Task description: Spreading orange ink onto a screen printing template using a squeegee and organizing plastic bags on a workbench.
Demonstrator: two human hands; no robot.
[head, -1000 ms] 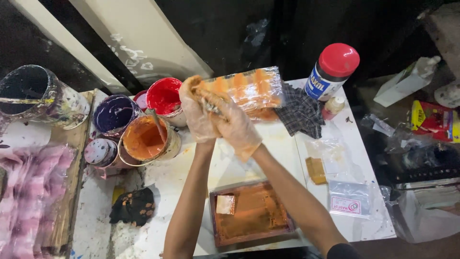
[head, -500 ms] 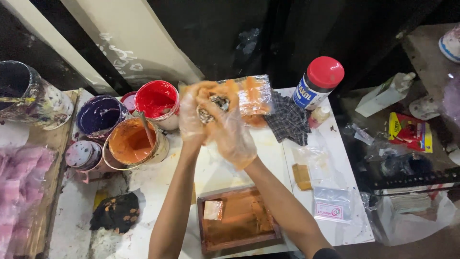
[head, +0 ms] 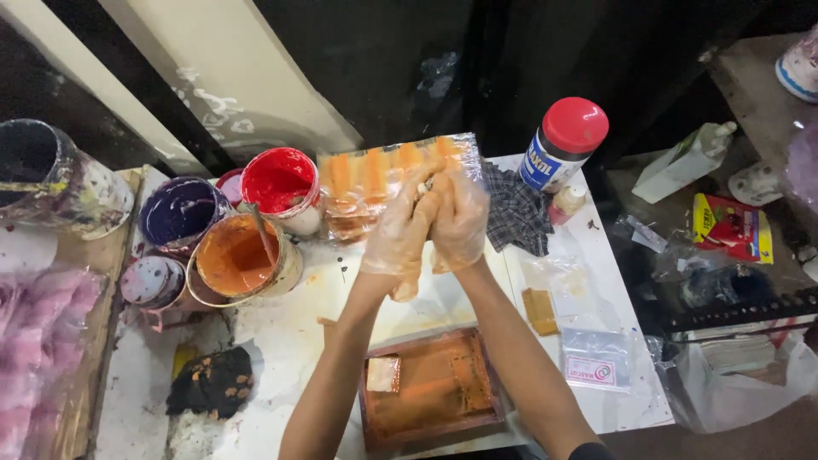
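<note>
Both hands wear thin clear gloves and are pressed together over the middle of the surface (head: 443,298). The left hand (head: 399,238) and the right hand (head: 460,217) have their fingers folded against each other; something small may sit between them, but I cannot tell what, or whether either grip is clenched on anything.

Just behind the hands, touching the fingertips, lies a clear plastic sheet (head: 375,183) with orange strips on it. Left of it stand a red paint pot (head: 279,183), an orange paint pot (head: 234,260) with a stick in it, and a purple paint pot (head: 179,213). To the right are a checked cloth (head: 515,217) and a red-capped jar (head: 564,140). Nearer the person, between the forearms, rests an orange-stained tray (head: 434,388).
</note>
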